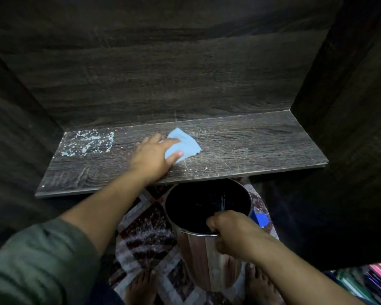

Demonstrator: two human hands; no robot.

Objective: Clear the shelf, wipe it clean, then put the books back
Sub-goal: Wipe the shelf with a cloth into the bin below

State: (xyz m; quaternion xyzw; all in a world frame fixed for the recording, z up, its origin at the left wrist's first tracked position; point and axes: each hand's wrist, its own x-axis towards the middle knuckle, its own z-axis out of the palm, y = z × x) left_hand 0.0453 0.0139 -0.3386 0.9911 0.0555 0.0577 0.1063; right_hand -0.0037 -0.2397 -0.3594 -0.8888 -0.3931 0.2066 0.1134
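Left grip [154, 155] was on the shelf [251, 146] near mid-span, thumb and forefinger pinching a light blue cloth [183, 146]. The cloth lay flat on the board, fanning out toward 2 o'clock from the knuckles. Green sleeve [42, 260] was pushed up the forearm.

Right grip [233, 232] was curled round the near rim of a metal bin [207, 249]. The bin was at 5 o'clock from the cloth, with its mouth just under the shelf's front edge and tilted toward the camera; inside was dark.

Shelf otherwise bare of books. A patch of white residue [86, 143] sat at 9 o'clock from the left grip, by the left wall. A few crumbs [205, 168] were at 5 o'clock from the cloth, near the front edge. Fine scratches ran across the right half.

Below: patterned rug [145, 234] with bare feet [141, 282] either side of the bin. Colourful books [365, 282] were at the view's 4 o'clock corner, possibly folders, can't tell.
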